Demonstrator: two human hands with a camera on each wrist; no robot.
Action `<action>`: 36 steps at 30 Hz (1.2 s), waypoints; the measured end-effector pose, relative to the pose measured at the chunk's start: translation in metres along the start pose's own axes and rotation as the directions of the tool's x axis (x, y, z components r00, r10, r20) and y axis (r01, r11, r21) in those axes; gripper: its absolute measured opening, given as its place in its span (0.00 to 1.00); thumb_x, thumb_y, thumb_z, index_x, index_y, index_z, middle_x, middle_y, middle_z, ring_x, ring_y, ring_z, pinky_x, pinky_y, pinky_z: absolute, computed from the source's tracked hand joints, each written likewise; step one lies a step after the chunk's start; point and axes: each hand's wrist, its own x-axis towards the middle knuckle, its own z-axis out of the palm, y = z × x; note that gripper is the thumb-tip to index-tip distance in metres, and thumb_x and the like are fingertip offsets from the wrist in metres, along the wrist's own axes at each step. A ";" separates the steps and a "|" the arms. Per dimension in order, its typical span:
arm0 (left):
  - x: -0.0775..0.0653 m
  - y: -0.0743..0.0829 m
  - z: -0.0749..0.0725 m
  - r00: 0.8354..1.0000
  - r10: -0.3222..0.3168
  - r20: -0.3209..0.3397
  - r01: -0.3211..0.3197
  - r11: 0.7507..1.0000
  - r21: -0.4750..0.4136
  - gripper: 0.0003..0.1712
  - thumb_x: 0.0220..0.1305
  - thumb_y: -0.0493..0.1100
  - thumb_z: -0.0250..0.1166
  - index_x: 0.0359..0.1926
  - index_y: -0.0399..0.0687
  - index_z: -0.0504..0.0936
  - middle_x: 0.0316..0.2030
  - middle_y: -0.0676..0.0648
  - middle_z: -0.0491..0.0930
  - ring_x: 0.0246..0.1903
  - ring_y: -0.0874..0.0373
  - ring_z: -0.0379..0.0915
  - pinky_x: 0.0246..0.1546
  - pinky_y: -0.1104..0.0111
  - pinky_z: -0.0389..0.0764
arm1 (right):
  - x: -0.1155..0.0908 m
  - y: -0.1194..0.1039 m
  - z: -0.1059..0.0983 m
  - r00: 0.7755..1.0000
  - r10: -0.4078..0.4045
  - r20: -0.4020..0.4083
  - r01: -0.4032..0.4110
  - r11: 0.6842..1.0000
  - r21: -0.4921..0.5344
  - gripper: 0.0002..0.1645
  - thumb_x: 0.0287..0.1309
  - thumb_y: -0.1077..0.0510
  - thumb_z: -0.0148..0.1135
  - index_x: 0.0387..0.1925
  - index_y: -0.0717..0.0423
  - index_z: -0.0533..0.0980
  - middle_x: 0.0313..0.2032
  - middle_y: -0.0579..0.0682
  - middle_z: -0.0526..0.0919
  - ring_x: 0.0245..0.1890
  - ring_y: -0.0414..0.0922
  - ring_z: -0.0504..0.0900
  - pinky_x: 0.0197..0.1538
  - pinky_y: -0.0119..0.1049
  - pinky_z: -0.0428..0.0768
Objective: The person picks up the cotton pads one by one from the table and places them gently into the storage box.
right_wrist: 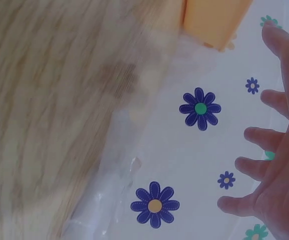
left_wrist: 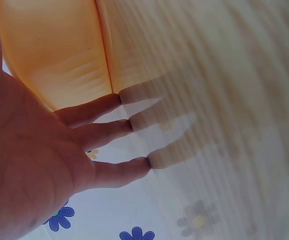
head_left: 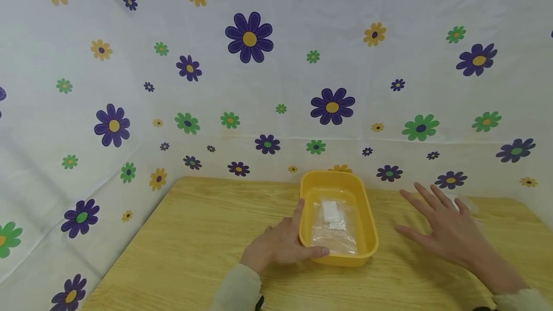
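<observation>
1 yellow tray [head_left: 370, 224] sits on the wooden table [head_left: 203, 239], its far end close to the back edge, where the flowered sheet [head_left: 207, 95] rises. The left hand [head_left: 282, 244] grips the tray at its near left corner: thumb over the near rim, index finger along the left wall. In the left wrist view, 3 fingertips meet the tabletop; the thumb tip is out of frame. The right hand [head_left: 447, 227] is released, 5 digits spread, well apart from the tray's right wall. The widest span of tabletop lies left of the tray. Inside the tray lies 1 clear bag [head_left: 332, 241] with a white packet [head_left: 331, 211]; its surface is too blurred to read. Clear plastic [right_wrist: 94, 210], partly hidden behind the right hand, lies near the back edge. Both sleeves [head_left: 237, 289] are cut off by the frame.
</observation>
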 end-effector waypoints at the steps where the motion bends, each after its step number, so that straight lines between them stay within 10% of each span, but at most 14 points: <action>1: 0.000 0.000 0.000 1.000 -0.002 0.000 0.002 1.000 -0.002 0.74 0.52 0.82 0.64 0.82 0.63 0.28 0.73 0.46 0.69 0.69 0.46 0.70 0.70 0.34 0.63 | -0.001 0.002 0.000 1.000 0.001 -0.003 -0.001 1.000 -0.003 0.51 0.55 0.30 0.69 0.75 0.41 0.64 0.72 0.64 0.68 0.70 0.71 0.64 0.59 0.83 0.59; 36: 0.000 -0.001 0.001 1.000 -0.004 -0.006 0.004 1.000 0.003 0.74 0.51 0.83 0.63 0.82 0.63 0.28 0.75 0.46 0.67 0.69 0.45 0.71 0.70 0.34 0.65 | -0.047 0.073 0.008 0.981 0.162 0.103 -0.160 0.987 -0.034 0.50 0.59 0.32 0.66 0.74 0.54 0.65 0.71 0.72 0.65 0.63 0.73 0.67 0.49 0.81 0.68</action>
